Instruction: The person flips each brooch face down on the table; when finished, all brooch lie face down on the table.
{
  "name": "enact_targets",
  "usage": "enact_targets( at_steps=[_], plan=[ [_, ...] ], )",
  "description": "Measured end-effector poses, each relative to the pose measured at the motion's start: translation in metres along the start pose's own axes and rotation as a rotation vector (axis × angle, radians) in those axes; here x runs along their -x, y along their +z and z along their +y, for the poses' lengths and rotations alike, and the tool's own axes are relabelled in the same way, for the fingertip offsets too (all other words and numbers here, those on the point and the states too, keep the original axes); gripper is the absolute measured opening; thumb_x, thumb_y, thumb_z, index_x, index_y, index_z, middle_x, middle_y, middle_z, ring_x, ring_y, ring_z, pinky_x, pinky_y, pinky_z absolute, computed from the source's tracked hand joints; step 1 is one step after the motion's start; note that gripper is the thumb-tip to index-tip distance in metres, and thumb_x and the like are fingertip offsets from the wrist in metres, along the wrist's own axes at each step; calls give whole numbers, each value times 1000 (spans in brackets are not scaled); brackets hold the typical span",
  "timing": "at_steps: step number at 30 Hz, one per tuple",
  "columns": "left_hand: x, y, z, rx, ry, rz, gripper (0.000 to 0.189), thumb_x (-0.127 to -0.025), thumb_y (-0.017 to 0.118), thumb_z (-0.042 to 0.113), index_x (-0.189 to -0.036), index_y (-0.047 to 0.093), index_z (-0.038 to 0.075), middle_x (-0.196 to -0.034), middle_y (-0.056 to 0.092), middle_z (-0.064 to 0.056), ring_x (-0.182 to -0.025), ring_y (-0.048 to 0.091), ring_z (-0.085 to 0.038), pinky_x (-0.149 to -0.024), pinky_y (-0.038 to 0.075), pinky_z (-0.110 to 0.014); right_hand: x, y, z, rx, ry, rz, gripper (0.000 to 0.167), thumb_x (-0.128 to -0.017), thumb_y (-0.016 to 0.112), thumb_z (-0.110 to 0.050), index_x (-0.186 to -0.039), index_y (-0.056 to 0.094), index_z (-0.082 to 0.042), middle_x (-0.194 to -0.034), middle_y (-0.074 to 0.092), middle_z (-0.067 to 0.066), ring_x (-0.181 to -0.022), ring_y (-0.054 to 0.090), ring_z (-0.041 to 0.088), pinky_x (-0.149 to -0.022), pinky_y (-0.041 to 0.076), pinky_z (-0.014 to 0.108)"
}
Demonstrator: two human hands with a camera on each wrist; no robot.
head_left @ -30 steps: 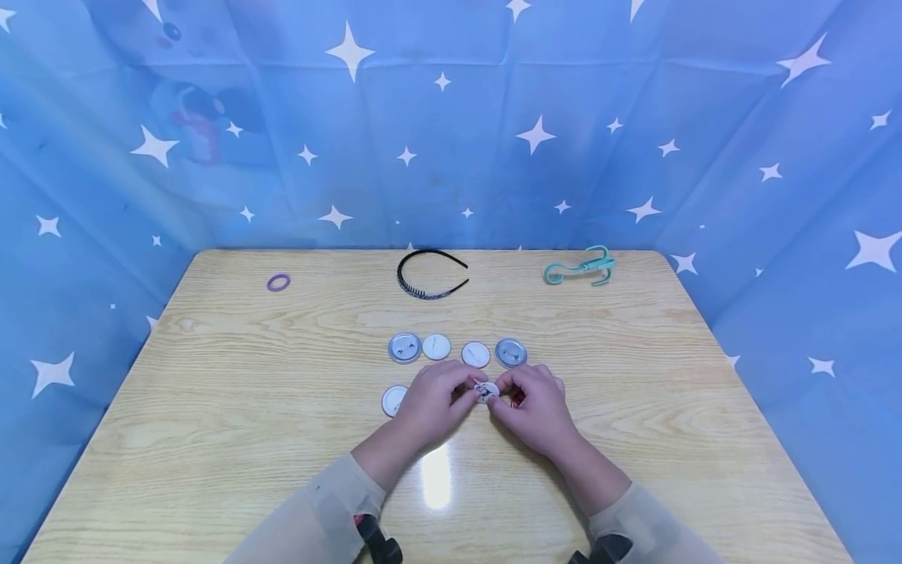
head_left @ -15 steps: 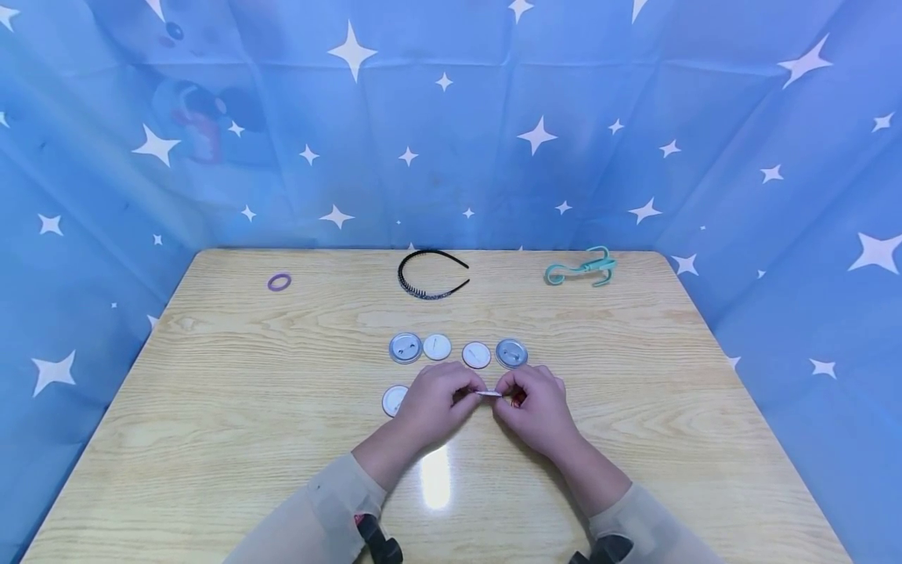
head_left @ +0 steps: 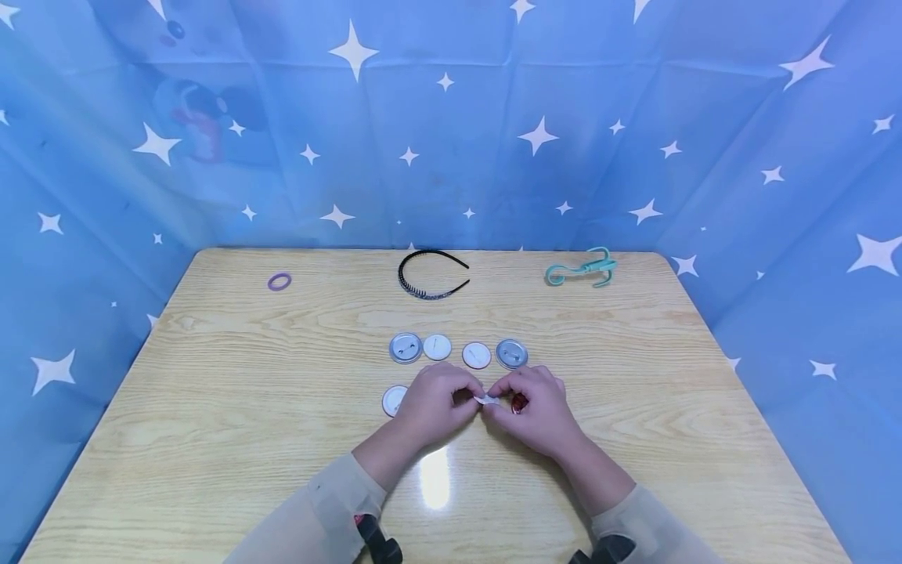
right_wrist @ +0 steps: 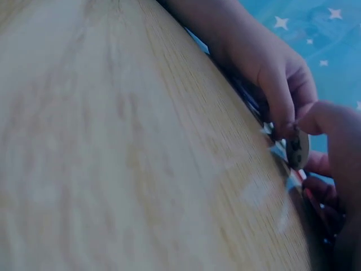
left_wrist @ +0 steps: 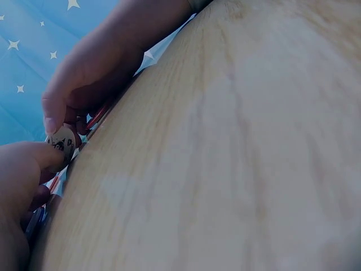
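Observation:
A small round pin badge [head_left: 487,399] with a dark printed picture is held between the two hands, tilted above the table. My left hand [head_left: 438,403] pinches its left side between thumb and forefinger. At its right edge, the thumb and forefinger of my right hand [head_left: 535,407] pinch it too. The badge's printed face [left_wrist: 62,144] shows in the left wrist view; fingers cover part of it. Beneath the right hand lies a red shiny round thing [head_left: 518,403], mostly hidden. Beside the left hand lies a white-backed badge [head_left: 392,400], partly covered.
Beyond the hands, a row of badges lies pin side up: a silver one [head_left: 405,348], two white ones [head_left: 437,347] and another silver one [head_left: 511,354]. Along the back are a purple ring [head_left: 279,282], a black headband [head_left: 423,294] and a teal hooked holder [head_left: 582,268].
The held badge has turned in the fingers, from face up, to edge-on, to tilted. The right fingers have shifted slightly left, showing more of the red thing.

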State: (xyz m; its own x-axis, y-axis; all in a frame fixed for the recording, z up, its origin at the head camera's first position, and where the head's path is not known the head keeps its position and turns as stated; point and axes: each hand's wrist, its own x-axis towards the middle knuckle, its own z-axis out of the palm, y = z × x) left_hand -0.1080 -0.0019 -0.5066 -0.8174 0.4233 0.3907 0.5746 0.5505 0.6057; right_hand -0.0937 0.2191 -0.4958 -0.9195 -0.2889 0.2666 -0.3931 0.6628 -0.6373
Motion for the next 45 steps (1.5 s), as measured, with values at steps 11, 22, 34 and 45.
enact_targets(
  at_steps=[11, 22, 34, 45],
  plan=[
    [-1, -4, 3, -81, -40, -93, 14, -82, 88, 29, -89, 75, 28, -99, 74, 19, -99, 58, -9, -91, 50, -31, 0, -1, -1, 15, -26, -11, 18, -78, 93, -34, -89, 78, -33, -84, 63, -13, -87, 49, 14, -81, 31, 42],
    [-1, -5, 3, -123, -21, -152, 23, -83, 84, 34, -104, 75, 28, -111, 75, 16, -107, 59, -11, -101, 47, -34, -1, 1, 4, 42, -29, -28, 22, -74, 94, -30, -88, 77, -33, -84, 60, -13, -89, 48, 13, -82, 31, 42],
    [-1, -5, 3, -125, -12, -163, 27, -82, 86, 36, -106, 76, 28, -113, 75, 14, -110, 59, -12, -103, 47, -35, 0, -1, 3, 64, -38, -43, 27, -71, 96, -27, -92, 79, -30, -91, 63, -14, -92, 49, 13, -83, 32, 42],
    [2, -4, -1, -128, -59, -183, 22, -85, 83, 36, -105, 75, 30, -115, 73, 17, -113, 57, -10, -106, 44, -34, 2, -1, 5, -1, -73, -50, 22, -77, 93, -25, -92, 78, -30, -91, 64, -15, -91, 51, 14, -85, 34, 42]
  ],
)
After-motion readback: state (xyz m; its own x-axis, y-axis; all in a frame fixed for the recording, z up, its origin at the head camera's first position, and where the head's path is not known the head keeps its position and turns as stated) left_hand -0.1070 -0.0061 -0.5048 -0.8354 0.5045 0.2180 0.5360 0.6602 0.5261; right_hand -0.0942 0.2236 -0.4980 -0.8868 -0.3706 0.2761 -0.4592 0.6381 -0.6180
